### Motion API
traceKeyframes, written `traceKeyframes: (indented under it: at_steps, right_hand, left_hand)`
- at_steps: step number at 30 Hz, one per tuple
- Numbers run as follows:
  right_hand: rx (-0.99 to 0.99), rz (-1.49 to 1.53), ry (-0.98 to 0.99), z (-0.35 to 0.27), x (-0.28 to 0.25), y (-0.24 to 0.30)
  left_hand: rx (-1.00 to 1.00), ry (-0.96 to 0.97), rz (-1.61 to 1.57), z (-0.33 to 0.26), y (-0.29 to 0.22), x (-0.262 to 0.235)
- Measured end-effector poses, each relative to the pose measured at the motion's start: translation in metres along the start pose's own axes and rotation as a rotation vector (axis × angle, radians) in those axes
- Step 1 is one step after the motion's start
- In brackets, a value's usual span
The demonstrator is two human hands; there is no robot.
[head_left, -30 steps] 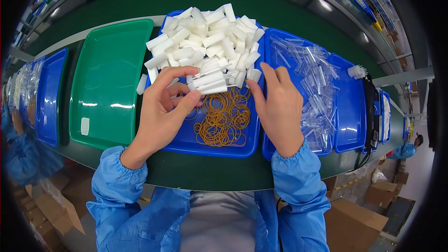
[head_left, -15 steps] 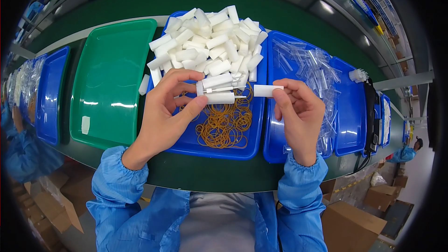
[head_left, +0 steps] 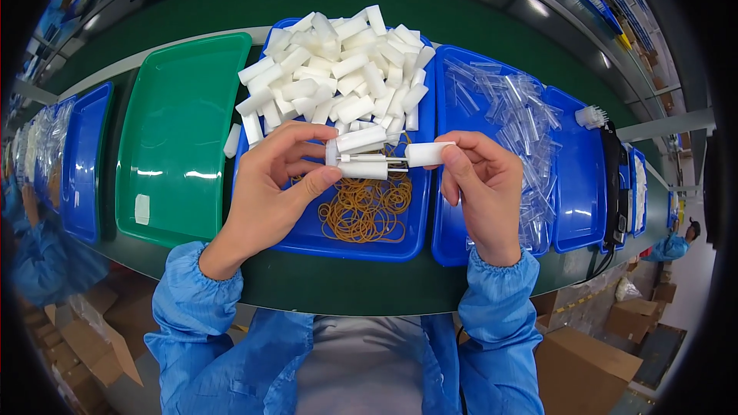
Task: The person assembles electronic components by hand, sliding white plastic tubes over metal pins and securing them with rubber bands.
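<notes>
My left hand (head_left: pixel 265 184) is closed around the base of a white pronged part (head_left: pixel 332 155), thumb below and fingers above. Thin rods stick out of it to the right, and white foam sleeves (head_left: pixel 361 138) cover some of them. Between thumb and fingers, my right hand (head_left: pixel 490 196) pinches another white foam sleeve (head_left: pixel 424 154). Its left end meets the tip of a bare rod; how far the rod goes in I cannot tell. Beneath both hands, tan rubber bands (head_left: pixel 361 215) lie loose in a blue tray (head_left: pixel 346 250), with a heap of white foam pieces (head_left: pixel 338 69) behind them.
At the left stands a green tray (head_left: pixel 173 146) with a small white label. A blue tray (head_left: pixel 453 238) on the right holds clear plastic tubes (head_left: pixel 526 123). Farther right, a white bristled piece (head_left: pixel 591 117) sits by another blue tray (head_left: pixel 576 215). Cardboard boxes (head_left: pixel 588 365) stand below the table.
My right hand has moved slightly left with its foam sleeve, closing the gap to the rods. My left hand keeps its hold, and the pronged part has turned a little.
</notes>
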State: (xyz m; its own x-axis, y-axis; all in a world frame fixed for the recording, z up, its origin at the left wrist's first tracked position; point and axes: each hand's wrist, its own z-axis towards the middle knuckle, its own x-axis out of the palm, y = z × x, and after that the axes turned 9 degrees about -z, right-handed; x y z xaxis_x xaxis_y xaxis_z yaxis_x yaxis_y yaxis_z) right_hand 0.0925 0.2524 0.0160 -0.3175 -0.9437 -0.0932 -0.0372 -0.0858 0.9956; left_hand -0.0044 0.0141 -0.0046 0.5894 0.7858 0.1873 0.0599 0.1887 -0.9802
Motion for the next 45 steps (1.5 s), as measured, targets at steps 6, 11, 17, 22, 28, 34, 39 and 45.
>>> traceKeyframes:
  at_steps: [6, 11, 17, 22, 28, 34, 39, 45]
  right_hand:
    - [0.026, 0.059, 0.047, 0.000, -0.001, 0.000]
    - [0.045, 0.055, 0.059, 0.000, -0.002, -0.001]
    - [0.030, -0.004, 0.057, -0.005, 0.009, -0.001]
    - [0.014, -0.061, 0.005, -0.008, 0.013, 0.002]
    - [0.034, -0.020, 0.059, -0.010, 0.019, -0.003]
    - [0.004, -0.179, -0.067, -0.014, 0.031, -0.001]
    - [-0.080, -0.304, -0.090, -0.019, 0.036, -0.013]
    - [-0.139, -0.478, -0.057, -0.024, 0.045, -0.007]
  left_hand:
    - [-0.031, 0.003, -0.034, 0.000, -0.001, 0.000]
    - [-0.017, 0.000, -0.025, 0.000, -0.002, 0.000]
    - [0.008, 0.024, 0.014, -0.002, -0.002, 0.004]
    - [0.041, 0.020, 0.041, -0.002, -0.001, 0.003]
    - [0.084, 0.030, 0.110, -0.001, 0.001, 0.005]
    - [0.144, -0.008, 0.152, -0.001, 0.003, 0.006]
    - [0.216, -0.059, 0.233, 0.000, 0.003, 0.006]
    - [0.289, -0.065, 0.320, -0.001, 0.005, 0.007]
